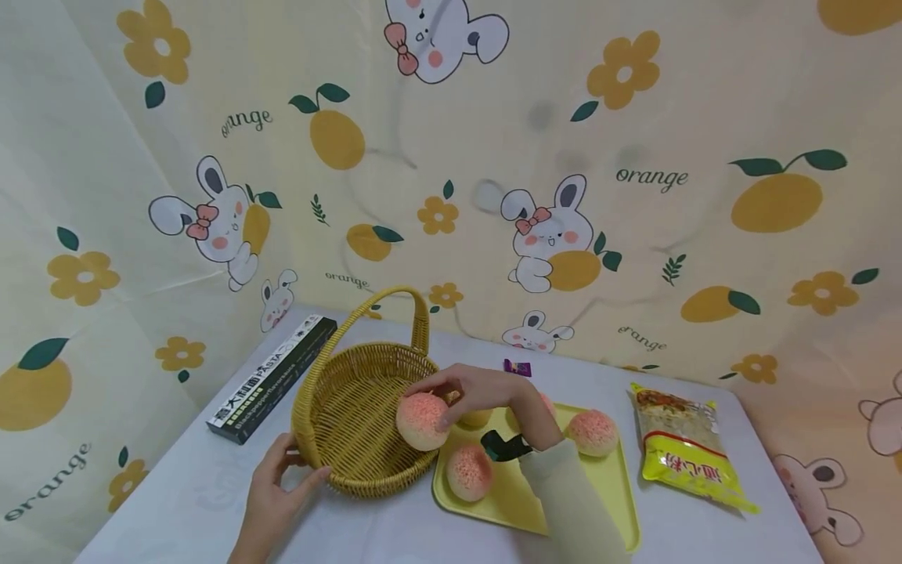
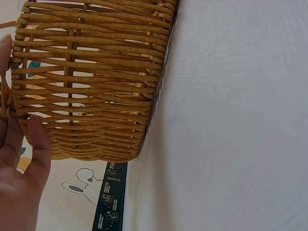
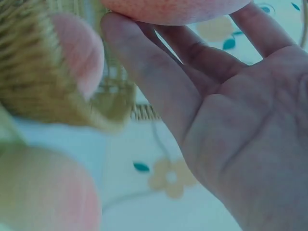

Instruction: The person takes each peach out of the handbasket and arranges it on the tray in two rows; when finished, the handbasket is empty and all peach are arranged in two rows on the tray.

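Nearest, the left hand (image 1: 278, 478) rests on the wicker basket (image 1: 352, 407) — fingers curled round its near rim. Just right, the right hand (image 1: 479, 392) pinches a pink peach bun (image 1: 421, 421) over the rim (fingertips gripping). Beyond: yellow tray (image 1: 599, 478), noodle packet (image 1: 687, 446), dark box (image 1: 275, 376) on the desk (image 1: 705, 525).

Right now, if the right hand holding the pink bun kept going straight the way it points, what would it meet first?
The right hand holds a pink bun over the near rim of the wicker basket, pointing left. Straight on, it would likely cross over the basket's bare woven floor and meet the far wall first, though depth is unclear.
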Available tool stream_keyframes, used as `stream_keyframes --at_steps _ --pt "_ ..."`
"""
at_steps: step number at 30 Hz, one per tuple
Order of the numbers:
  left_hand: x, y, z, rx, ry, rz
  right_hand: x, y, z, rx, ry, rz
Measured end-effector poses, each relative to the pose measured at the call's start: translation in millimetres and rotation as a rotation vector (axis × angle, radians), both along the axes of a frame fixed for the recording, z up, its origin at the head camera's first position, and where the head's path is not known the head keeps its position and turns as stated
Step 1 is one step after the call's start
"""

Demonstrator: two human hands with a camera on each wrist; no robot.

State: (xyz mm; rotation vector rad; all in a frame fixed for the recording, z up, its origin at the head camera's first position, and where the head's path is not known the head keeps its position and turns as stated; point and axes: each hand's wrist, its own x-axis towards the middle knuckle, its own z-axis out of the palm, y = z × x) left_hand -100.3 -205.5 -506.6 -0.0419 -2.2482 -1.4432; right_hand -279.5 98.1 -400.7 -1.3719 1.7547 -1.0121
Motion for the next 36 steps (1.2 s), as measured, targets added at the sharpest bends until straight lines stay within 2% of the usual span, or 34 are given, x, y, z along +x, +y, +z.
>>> stream_keyframes --at_steps 7,17,23,30,36 --pt "-0.9 0.1 0.6 -0.012 -0.018 0.004 15.2 50.2 -2.7 -0.004 -0.036 -0.161" --pt "-0.4 0.1 0.8 -0.019 -0.027 0.005 39.0 101.3 -14.2 -0.103 -0.117 -0.204" --pt "-1.0 -0.5 -0.7 -0.024 -0.035 0.006 55.0 125.8 -20.9 -0.06 -0.118 -0.295" --pt "-0.4 0.5 -0.3 -0.016 -0.05 0.002 67.9 150.5 -36.4 0.0 -0.067 -0.387" --pt "0.6 0.6 -0.7 -0.014 -0.063 0.003 75.0 162.8 -50.1 0.022 -0.092 -0.411"
